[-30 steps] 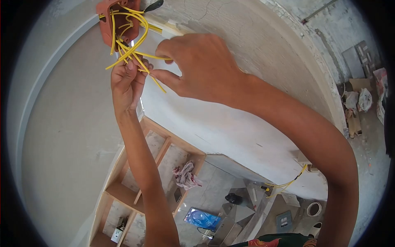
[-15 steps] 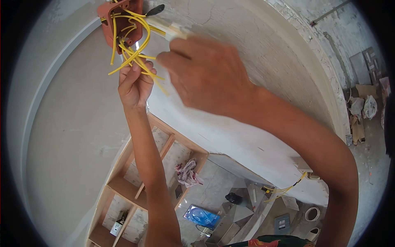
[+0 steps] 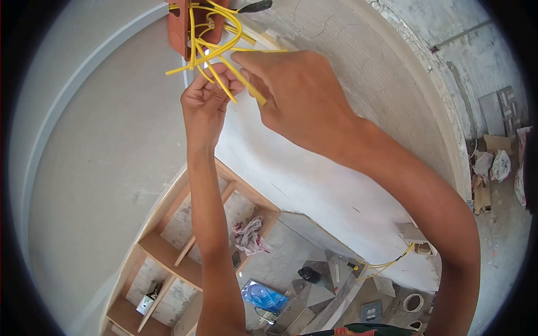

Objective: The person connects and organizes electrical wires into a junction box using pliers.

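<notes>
Several yellow electrical wires (image 3: 240, 28) loop out of a reddish-brown electrical box (image 3: 179, 31) set in the wall at the top. Just below it, my left hand (image 3: 206, 109) is raised with thumb and fingers closed around some of the wires; loose ends stick out past the fingertips. My right hand (image 3: 308, 98) comes in from the right, back of the hand towards me, its fingers closed on a yellow wire whose end is blurred by motion. Its fingertips are partly hidden. A black-taped wire end (image 3: 256, 7) juts out right of the box.
Below stands a wooden shelf unit (image 3: 210, 273) holding a crumpled plastic bag (image 3: 250, 235) and a small box (image 3: 147, 302). Further down are a blue package (image 3: 264, 295), a black object (image 3: 308, 274) and a grey switch plate (image 3: 371, 311). More yellow wires (image 3: 392, 260) hang from a lower wall box.
My view has shifted, so the box and wires sit further right. My right hand has closed in on the wires beside my left hand, which keeps its hold.
</notes>
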The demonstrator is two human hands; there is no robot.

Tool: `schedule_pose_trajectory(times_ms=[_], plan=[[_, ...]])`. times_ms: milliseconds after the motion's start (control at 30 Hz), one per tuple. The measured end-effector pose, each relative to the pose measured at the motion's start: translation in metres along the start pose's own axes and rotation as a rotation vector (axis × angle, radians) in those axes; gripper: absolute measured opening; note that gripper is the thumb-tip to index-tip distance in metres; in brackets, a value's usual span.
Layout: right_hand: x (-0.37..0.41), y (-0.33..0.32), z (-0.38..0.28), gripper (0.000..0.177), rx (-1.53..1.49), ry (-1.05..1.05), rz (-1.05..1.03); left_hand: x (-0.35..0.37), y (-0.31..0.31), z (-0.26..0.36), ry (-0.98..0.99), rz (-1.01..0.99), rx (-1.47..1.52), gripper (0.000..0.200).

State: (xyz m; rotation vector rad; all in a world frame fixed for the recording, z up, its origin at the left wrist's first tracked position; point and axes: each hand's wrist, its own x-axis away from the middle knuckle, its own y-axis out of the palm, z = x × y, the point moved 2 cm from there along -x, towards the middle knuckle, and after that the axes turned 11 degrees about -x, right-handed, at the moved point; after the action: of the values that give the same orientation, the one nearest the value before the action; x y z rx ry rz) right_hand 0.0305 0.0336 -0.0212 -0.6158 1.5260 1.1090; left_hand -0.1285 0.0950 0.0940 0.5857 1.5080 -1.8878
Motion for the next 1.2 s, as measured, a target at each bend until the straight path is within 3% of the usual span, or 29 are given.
schedule_pose_trajectory(times_ms=[67, 167, 233, 300, 400, 567, 600, 700, 933, 1200], plan=[[0.002, -0.005, -0.006, 0.036, -0.111, -0.007, 0.011, 0.004, 0.012, 0.003, -0.021, 0.113, -0.193, 0.036], [0.008, 0.001, -0.016, 0.032, -0.365, -0.067, 0.105, 0.008, 0.025, -0.001, 0.091, 0.234, -0.195, 0.037], [0.011, 0.004, -0.015, 0.028, -0.376, -0.122, 0.140, 0.010, 0.033, -0.004, 0.138, 0.228, -0.091, 0.034], [0.010, 0.003, -0.009, 0.025, -0.205, -0.181, 0.119, 0.010, 0.037, -0.009, 0.170, 0.213, -0.001, 0.033], [0.009, -0.005, -0.008, 0.019, -0.003, -0.054, 0.072, 0.006, 0.047, -0.016, 0.153, 0.189, 0.031, 0.039], [0.010, -0.008, -0.003, 0.016, 0.118, -0.042, 0.055, 0.001, 0.064, -0.017, 0.133, 0.178, 0.110, 0.041], [0.010, -0.008, -0.002, 0.015, 0.142, -0.046, 0.042, 0.001, 0.068, -0.015, 0.096, 0.172, 0.111, 0.032], [0.014, -0.008, 0.002, 0.014, 0.329, -0.058, -0.069, -0.002, 0.061, -0.023, 0.085, 0.081, 0.315, 0.033], [0.019, -0.011, 0.013, 0.015, 0.296, -0.131, -0.014, -0.003, 0.053, -0.025, 0.144, -0.100, 0.419, 0.027], [0.020, -0.011, 0.024, 0.014, 0.419, -0.163, -0.106, -0.007, 0.052, -0.043, 0.101, -0.087, 0.553, 0.018]])
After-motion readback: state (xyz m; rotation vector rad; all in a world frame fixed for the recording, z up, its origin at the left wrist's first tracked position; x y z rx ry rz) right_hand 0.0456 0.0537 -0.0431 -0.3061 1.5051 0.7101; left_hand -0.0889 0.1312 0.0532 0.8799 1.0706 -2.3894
